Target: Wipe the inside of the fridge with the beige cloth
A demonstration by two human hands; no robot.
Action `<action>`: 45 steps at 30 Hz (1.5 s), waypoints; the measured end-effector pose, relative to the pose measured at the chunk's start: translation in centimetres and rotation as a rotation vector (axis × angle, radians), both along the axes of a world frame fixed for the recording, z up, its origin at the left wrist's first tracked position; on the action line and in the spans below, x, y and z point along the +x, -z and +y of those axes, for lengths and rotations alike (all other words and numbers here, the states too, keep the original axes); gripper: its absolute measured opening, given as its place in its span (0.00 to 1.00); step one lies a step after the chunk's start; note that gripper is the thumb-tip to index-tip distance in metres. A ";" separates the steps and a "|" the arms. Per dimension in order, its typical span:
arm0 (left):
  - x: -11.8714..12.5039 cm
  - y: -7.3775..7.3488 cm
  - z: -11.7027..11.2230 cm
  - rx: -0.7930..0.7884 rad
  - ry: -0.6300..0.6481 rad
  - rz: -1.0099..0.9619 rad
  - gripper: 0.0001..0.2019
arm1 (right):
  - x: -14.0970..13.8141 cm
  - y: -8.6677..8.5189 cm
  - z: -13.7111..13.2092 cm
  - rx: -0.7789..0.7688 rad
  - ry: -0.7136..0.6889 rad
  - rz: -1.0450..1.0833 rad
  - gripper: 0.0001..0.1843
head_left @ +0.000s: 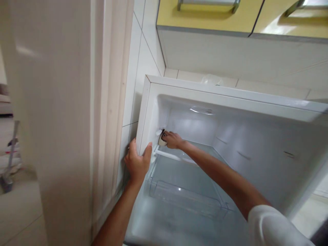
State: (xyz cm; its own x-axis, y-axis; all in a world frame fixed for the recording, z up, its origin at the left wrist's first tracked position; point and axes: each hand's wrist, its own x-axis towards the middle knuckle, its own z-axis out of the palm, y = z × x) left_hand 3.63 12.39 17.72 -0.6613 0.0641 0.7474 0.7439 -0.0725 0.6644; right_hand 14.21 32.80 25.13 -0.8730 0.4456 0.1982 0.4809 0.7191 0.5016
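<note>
An open white fridge (230, 94) fills the middle and right of the head view, its inside bare and lit. My left hand (137, 162) grips the fridge's left front edge, fingers wrapped round the frame. My right hand (173, 139) reaches deep inside to the left inner wall and is closed on a small pale object (161, 138) pressed against that wall, beside a white tab. I cannot make out what the object is. A glass shelf (179, 155) lies just below the right hand.
The fridge door (64, 119) stands open at the left, close to my left arm. A clear drawer (184, 198) sits low inside the fridge. Yellow cupboards (210, 17) with metal handles hang above. White wall tiles lie behind. A mop stands far left on the floor.
</note>
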 end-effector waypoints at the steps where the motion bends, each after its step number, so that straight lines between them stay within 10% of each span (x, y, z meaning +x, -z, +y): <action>1: 0.0 0.0 0.0 -0.001 0.003 -0.001 0.27 | 0.5 0.0 -1.2 -0.001 -0.016 -0.004 0.21; 11: 0.0 -0.7 0.0 -0.066 0.024 -0.030 0.30 | 5.9 1.1 -8.7 -0.125 -0.133 0.230 0.25; 20: -0.2 -1.5 -1.3 -0.163 0.058 -0.003 0.28 | 12.0 2.5 -10.8 -0.008 0.498 0.409 0.22; 31: -0.8 -0.6 -0.4 -0.115 0.063 0.027 0.26 | 19.1 1.8 -2.8 -0.062 0.991 0.682 0.27; 39: -1.1 0.0 -0.2 -0.072 0.059 0.077 0.27 | 19.1 1.0 3.8 -0.149 0.877 0.458 0.29; 45: -1.1 0.3 -0.2 -0.032 0.046 0.107 0.26 | 13.8 1.1 6.6 -0.115 0.792 0.400 0.21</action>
